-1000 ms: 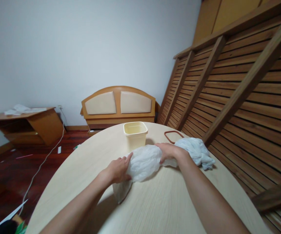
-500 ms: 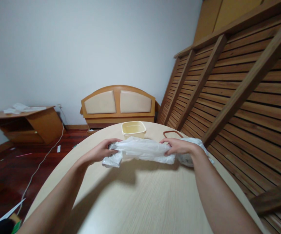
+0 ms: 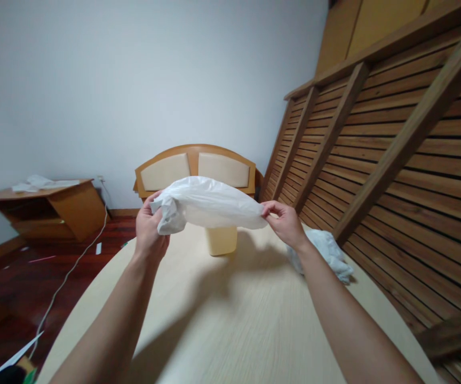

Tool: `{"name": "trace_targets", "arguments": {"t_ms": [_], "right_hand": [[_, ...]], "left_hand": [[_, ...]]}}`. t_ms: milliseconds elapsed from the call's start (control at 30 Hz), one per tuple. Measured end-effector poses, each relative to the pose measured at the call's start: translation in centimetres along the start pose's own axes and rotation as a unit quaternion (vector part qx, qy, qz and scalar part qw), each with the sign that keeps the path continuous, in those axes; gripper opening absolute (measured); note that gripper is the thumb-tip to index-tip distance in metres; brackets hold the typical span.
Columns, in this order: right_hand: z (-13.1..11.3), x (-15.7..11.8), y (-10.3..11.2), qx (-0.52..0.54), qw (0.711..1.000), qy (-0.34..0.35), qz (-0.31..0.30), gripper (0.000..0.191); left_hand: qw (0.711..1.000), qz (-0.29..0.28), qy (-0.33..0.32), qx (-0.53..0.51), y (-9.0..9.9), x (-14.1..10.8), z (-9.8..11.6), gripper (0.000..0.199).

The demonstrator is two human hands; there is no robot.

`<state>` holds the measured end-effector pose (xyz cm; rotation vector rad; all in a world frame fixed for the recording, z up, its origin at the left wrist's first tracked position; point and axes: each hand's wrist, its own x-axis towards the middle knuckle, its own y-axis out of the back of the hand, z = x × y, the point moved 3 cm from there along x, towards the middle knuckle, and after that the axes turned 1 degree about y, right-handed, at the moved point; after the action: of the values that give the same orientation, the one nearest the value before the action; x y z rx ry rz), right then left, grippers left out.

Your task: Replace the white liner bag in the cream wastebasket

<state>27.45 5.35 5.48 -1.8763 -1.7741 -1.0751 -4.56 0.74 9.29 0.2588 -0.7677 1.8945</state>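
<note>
A white plastic bag (image 3: 218, 205), translucent and puffed out lengthwise, is stretched in the air between my two hands. My left hand (image 3: 150, 226) grips its bunched, crumpled end. At the other end, my right hand (image 3: 282, 217) pinches the edge between thumb and fingers. Behind and below the bag stands a pale yellow plastic tub (image 3: 221, 241) on the table; the bag hides its upper part. Beyond my right forearm lies another crumpled whitish plastic bag (image 3: 328, 253), partly covered by that arm.
The round light-wood table (image 3: 230, 330) spreads under my arms. Slatted wooden panels (image 3: 374, 176) lean close along the right side. A headboard (image 3: 196, 154) stands against the wall. To the left are a low cabinet (image 3: 60, 213) and a cable (image 3: 72, 266) on the floor.
Both hands have lifted the plastic bag up off the table level, and it has puffed out. It now covers the tub's top. My right hand has shifted to a pinch at the bag's end.
</note>
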Motion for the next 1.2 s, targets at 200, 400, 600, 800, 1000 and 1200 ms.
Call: {"name": "trace_targets", "arguments": {"t_ms": [200, 400, 600, 800, 1000, 1200], "right_hand": [[-1.8, 0.3, -3.8, -0.128, 0.988, 0.071, 0.048, 0.022], [-1.1, 0.6, -8.0, -0.179, 0.977, 0.107, -0.040, 0.044], [1.1, -0.9, -9.8, -0.154, 0.973, 0.098, -0.140, 0.042], [1.4, -1.3, -9.9, -0.214, 0.957, 0.100, -0.166, 0.022], [-1.2, -0.9, -7.8, -0.246, 0.937, 0.110, -0.223, 0.014], [-4.2, -1.2, -5.4, -0.227, 0.930, 0.079, -0.277, 0.013]], "left_hand": [[0.970, 0.131, -0.174, 0.109, 0.8, -0.2, 2.0, 0.031], [0.945, 0.155, -0.222, 0.185, 2.3, 0.4, 1.8, 0.025], [0.961, 0.131, -0.171, 0.174, 2.7, 1.5, 0.2, 0.028], [0.970, 0.098, -0.138, 0.175, 2.7, 1.6, -0.2, 0.030], [0.978, 0.064, -0.122, 0.156, 1.6, 0.8, 0.9, 0.032], [0.979, 0.046, -0.121, 0.156, 0.8, 0.2, 1.8, 0.031]]}}
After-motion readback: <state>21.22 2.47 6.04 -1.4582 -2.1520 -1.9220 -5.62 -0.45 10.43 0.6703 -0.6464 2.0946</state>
